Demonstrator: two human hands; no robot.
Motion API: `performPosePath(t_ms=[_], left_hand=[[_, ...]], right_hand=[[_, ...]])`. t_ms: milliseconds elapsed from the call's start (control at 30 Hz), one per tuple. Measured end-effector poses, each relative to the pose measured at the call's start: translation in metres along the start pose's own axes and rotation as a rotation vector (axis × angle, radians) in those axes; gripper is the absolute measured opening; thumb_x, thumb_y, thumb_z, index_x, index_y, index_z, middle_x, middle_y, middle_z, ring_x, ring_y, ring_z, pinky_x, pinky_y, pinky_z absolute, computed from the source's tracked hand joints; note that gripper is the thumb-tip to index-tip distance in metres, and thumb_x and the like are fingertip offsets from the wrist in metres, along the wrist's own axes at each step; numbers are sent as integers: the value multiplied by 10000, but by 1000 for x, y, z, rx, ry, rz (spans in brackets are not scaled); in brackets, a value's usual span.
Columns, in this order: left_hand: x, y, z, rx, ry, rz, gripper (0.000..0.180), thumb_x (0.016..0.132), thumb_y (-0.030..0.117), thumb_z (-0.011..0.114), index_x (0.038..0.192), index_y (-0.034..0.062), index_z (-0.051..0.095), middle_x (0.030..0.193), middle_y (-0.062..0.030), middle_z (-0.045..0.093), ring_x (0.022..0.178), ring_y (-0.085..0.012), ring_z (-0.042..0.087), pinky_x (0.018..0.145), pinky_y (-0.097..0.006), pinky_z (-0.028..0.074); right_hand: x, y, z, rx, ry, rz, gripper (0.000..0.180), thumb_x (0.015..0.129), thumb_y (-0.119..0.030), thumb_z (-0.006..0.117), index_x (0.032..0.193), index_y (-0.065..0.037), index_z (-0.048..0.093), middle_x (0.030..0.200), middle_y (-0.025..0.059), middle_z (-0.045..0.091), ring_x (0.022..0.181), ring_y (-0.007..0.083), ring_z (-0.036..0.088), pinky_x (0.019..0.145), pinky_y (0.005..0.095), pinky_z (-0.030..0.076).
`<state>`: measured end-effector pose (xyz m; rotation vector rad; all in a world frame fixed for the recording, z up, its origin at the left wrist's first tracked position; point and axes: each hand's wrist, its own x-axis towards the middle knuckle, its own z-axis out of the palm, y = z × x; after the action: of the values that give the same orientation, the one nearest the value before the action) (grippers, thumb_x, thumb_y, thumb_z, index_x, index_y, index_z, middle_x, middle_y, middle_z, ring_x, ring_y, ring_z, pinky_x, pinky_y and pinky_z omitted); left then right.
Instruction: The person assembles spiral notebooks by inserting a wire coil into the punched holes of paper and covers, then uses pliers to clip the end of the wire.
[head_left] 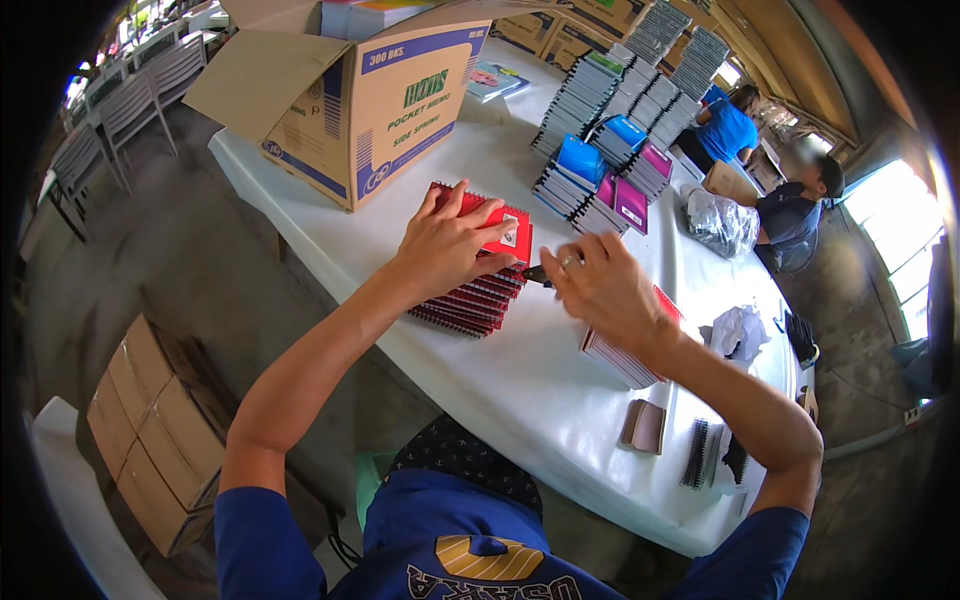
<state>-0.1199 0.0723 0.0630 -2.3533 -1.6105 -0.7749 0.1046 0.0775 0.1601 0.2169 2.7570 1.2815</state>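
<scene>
A stack of red spiral notebooks [472,308] stands on the white table in front of me. My left hand [448,243] lies over the top notebook [512,247], fingers spread, pressing on its cover. My right hand [602,285], with a ring on one finger, is closed around a slim dark pointed tool [539,275]. The tool's tip touches the near right corner of the top notebook, at its edge. Most of the tool is hidden inside my fingers, so its exact kind is unclear. Another red-covered pile of notebooks [622,358] sits partly under my right forearm.
An open cardboard box [400,110] stands at the far left of the table. Tall notebook stacks [600,150] rise at the back. Crumpled plastic [738,332], a small brown block [645,426] and black spiral coils [695,455] lie at right. Two people sit beyond. Cartons [150,430] stand left.
</scene>
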Motion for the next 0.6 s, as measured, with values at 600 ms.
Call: performPosePath(t_ms=[600], left_hand=[[0,-1,-1,0,-54,-2,760,780,724,567,1355,227,574,1492,-91,434,1380,-442,339,1121,-589,261]], right_hand=[[5,-11,-9,62,-304,173,300,833,-325,676,1015,-97,607,940,-24,593,982,142,562,869,324,426]])
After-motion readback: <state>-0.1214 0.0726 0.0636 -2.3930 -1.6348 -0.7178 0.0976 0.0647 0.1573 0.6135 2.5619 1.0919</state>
